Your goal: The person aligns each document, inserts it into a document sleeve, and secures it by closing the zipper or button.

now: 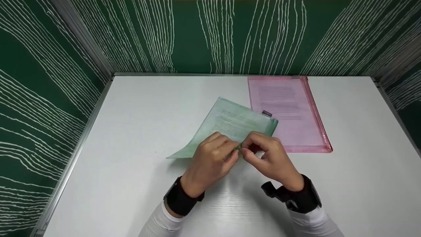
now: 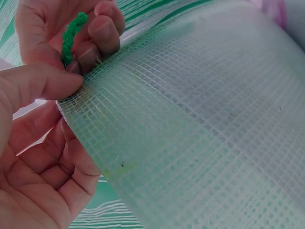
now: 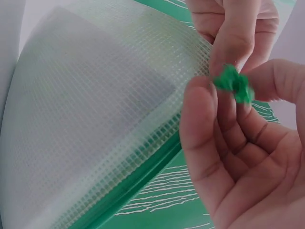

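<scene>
A pale green mesh zip pouch (image 1: 227,115) with a printed sheet inside is tilted, its lower left corner curling above the white table. My left hand (image 1: 210,158) pinches the pouch near its corner, the thumb (image 2: 57,86) pressed on the mesh. From the same corner a short, knotted green cord (image 3: 233,83) sticks out. My right hand (image 1: 269,159) holds that cord between thumb and index fingertips, right beside the left fingertips. A darker green zip edge (image 3: 138,181) runs along one side of the pouch. The left fingers partly hide the corner.
A pink zip pouch (image 1: 289,131) with a printed sheet lies flat at the back right, partly under the green one. Green panels (image 1: 187,39) with white wavy lines stand behind and beside the white table (image 1: 138,125). Both wrists wear black straps (image 1: 182,197).
</scene>
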A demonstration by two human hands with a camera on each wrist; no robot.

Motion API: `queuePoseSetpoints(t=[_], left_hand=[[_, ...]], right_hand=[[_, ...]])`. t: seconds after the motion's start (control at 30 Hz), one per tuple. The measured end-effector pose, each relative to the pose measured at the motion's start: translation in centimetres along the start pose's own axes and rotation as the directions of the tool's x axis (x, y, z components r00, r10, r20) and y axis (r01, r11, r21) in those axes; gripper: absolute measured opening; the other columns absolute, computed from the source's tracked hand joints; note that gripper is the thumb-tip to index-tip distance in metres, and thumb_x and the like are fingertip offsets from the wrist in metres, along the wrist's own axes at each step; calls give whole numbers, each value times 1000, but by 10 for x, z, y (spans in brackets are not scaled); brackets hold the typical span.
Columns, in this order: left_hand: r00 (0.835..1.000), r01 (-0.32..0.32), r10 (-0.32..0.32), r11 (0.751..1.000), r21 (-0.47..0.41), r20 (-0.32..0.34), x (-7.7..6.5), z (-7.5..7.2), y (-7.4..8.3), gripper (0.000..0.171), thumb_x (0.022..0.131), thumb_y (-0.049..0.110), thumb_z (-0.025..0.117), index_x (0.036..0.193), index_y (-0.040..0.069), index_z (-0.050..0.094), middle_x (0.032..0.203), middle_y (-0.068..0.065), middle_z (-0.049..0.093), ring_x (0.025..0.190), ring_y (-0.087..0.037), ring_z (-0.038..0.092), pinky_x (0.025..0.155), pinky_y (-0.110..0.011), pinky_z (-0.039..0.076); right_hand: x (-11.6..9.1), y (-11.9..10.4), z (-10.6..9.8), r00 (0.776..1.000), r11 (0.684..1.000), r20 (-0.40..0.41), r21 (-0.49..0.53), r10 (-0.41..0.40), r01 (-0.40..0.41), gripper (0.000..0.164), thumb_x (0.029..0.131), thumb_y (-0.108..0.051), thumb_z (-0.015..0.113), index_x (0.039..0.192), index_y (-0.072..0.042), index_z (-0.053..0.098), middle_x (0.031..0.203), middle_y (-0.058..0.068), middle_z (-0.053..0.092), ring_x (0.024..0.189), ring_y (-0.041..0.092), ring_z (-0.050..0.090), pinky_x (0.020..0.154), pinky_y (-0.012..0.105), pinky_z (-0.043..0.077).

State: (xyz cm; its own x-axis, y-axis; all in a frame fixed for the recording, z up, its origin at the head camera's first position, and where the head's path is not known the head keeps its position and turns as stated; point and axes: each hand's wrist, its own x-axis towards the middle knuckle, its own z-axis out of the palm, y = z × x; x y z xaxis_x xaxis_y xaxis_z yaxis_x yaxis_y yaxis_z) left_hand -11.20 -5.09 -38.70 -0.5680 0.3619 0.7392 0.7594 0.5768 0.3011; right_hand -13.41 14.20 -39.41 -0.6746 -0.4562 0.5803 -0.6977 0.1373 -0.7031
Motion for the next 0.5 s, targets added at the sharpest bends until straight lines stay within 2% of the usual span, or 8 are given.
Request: queuePoseSetpoints(t=[0.3,0.5], left_hand=[[999,40,-37,991,-125,26,0,-6,-5,9,87,-5,75,93,1,78,81,-4,71,75,-18,64,68,-26,52],[996,77,-66,978,-193,65,-1,-11,-7,8,91,0,75,98,0,79,85,-5,74,79,-18,65,70,-26,52]], right_hand=[[-1,-2,-3,998,986,35,157,49,-54,20,95,16,58,89,-3,63,75,8,63,61,15,62,57,21,53],[-3,-1,-6,993,976,52,185,110,-118,18,97,14,58,88,-2,63,71,8,61,57,15,60,53,22,50]])
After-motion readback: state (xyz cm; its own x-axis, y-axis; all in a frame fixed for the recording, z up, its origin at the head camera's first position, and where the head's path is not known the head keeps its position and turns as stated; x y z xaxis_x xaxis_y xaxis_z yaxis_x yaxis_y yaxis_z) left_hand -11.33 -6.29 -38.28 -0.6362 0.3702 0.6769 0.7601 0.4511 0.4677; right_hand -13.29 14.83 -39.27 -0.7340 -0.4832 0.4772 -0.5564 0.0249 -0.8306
